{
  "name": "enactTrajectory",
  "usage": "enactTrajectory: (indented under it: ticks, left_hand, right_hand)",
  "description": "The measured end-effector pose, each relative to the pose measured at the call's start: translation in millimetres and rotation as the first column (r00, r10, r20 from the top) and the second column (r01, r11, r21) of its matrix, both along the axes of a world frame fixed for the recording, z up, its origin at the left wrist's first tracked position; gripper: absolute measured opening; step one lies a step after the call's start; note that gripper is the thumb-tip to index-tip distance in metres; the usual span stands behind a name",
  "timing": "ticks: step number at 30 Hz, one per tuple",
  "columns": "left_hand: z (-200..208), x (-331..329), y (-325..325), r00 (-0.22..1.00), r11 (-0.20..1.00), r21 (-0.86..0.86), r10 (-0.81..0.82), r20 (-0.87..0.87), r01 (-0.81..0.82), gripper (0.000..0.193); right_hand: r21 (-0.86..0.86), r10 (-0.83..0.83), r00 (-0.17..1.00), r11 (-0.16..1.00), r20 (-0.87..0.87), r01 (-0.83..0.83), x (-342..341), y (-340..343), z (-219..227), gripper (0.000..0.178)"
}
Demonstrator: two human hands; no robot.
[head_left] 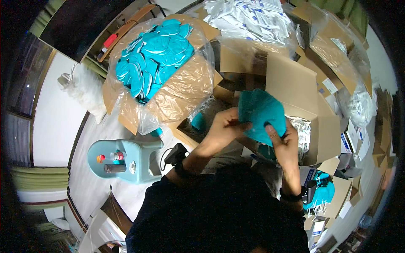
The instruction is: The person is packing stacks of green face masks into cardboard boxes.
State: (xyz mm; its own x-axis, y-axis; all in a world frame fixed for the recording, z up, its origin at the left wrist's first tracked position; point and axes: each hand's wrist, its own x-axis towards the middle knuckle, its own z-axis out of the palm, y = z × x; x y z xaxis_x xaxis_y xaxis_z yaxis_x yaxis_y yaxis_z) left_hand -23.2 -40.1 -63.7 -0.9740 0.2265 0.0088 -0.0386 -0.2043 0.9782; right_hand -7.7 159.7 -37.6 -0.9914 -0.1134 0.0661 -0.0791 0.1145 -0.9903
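Between my two hands is a small fanned stack of teal rounded fabric pads (259, 110). My left hand (225, 126) is closed on the stack's left edge. On the lower right, my right hand (285, 137) grips it with the thumb pressed on the front. Just behind and to the right stands an open cardboard box (291, 84), with a bundle of white cords (302, 134) inside. Beneath my hands, part of another teal piece (266, 152) shows, mostly hidden.
A plastic-lined carton (181, 90) heaped with teal pads (156, 55) stands at the far left. White flat packets (253, 21) pile up at the back. A pale blue stool (145, 154) carries small bottles. More teal pieces with white cords (322, 192) lie at the right, among cartons.
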Motion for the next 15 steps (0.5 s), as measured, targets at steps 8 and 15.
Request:
enactTrajectory:
  ticks: [8,15]
  left_hand:
    - [-31.3,-111.9,-194.9,0.643,0.611,-0.254,0.763,-0.063,-0.75,0.032]
    - [18.1,-144.4,-142.3,0.711,0.694,-0.155,0.682,-0.17,-0.703,0.031]
  right_hand:
    - [-0.054,-0.128,0.984,0.989,0.122,0.136,3.0,27.2,-2.1,0.033]
    - [-0.003,-0.219,0.95,0.974,0.221,0.226,11.7,62.9,-18.3,0.023]
